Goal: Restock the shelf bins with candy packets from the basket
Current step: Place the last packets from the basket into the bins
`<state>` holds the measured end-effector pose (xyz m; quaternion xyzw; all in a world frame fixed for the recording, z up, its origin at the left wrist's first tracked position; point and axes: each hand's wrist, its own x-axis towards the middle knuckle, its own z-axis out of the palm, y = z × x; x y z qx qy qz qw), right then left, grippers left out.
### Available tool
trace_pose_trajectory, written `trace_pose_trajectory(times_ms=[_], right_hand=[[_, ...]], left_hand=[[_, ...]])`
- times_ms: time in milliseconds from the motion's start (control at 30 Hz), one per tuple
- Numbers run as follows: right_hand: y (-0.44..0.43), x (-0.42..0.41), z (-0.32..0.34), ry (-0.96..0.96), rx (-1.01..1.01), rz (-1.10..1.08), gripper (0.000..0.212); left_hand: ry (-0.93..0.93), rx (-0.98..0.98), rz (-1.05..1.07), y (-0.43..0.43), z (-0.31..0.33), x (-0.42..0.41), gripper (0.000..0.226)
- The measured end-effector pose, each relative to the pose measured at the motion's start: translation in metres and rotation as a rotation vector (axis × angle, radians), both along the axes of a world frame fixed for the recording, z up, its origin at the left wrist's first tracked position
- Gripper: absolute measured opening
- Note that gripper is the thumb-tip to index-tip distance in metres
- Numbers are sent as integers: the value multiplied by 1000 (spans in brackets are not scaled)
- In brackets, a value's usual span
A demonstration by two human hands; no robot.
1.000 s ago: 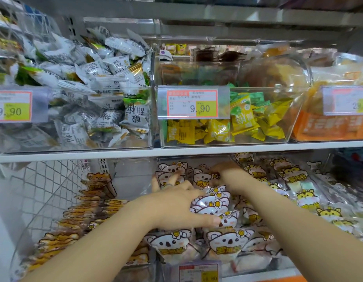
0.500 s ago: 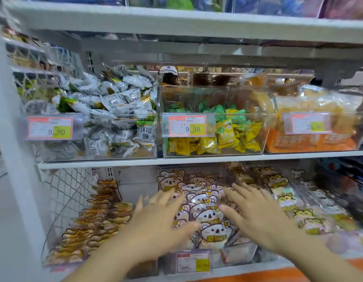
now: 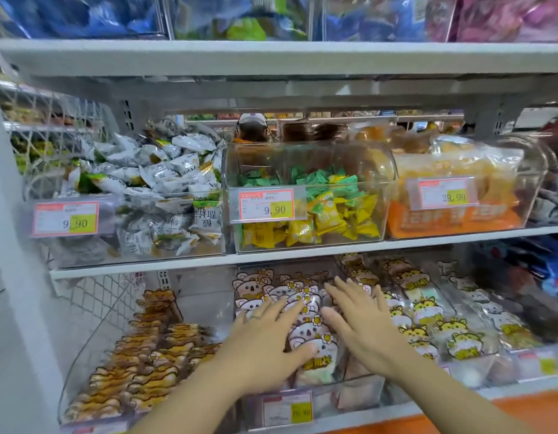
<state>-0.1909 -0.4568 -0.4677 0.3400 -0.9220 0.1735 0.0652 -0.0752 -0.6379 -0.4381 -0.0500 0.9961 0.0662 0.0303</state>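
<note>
From my head camera, both my hands are stretched into the middle clear bin [image 3: 360,394] on the lower shelf [image 3: 381,413], laid over the koala-print candy packets [image 3: 313,332] that fill it in overlapping rows. My left hand [image 3: 265,346] is flat, its fingers straight and fanned apart, a thin ring [image 3: 256,317] on one of them. The thumb points right across a packet near the front of the bin. My right hand [image 3: 362,327] lies just beside it, palm down with the fingers also straight and spread, reaching toward the back rows. Neither hand is curled round a packet, and I cannot tell how firmly the palms press. A price tag [image 3: 287,408] hangs on the bin's front wall. To the left is a bin of brown-and-orange animal-print packets [image 3: 152,355], and to the right are yellow animal-print packets [image 3: 418,308]. On the shelf above stand bins of white plum candies [image 3: 165,183], green and yellow candies [image 3: 321,211] and orange packs [image 3: 453,214].
</note>
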Motion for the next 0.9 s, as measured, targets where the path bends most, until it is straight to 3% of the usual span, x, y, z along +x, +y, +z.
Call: trace_pose_trajectory(times_ms=[67,133,233,467,600,667,733,900], right_hand=[[-2,-2,18,57,-25,-13,97],[-12,-11,30,93,61,-29,66],[-28,-27,38,-1,123,-34,41],[-16,-55,47,-180,230,-127,32],[-22,-62,53,-277,148,-99,39],[-21,-62,55,-321,35,-154,30],[-18,-66,50,-275,48,-183,20],[-8,-67,38,-227,45,-167,38]], left_hand=[[39,59,76,-6,11,-3,80],[81,27,144,-6,15,-13,81],[84,-58,144,0,14,-32,83],[-13,13,64,0,6,-55,93],[32,28,83,-7,6,-56,87],[36,49,108,-7,6,-55,87],[28,50,98,-6,9,-56,88],[5,37,37,-1,13,-60,96]])
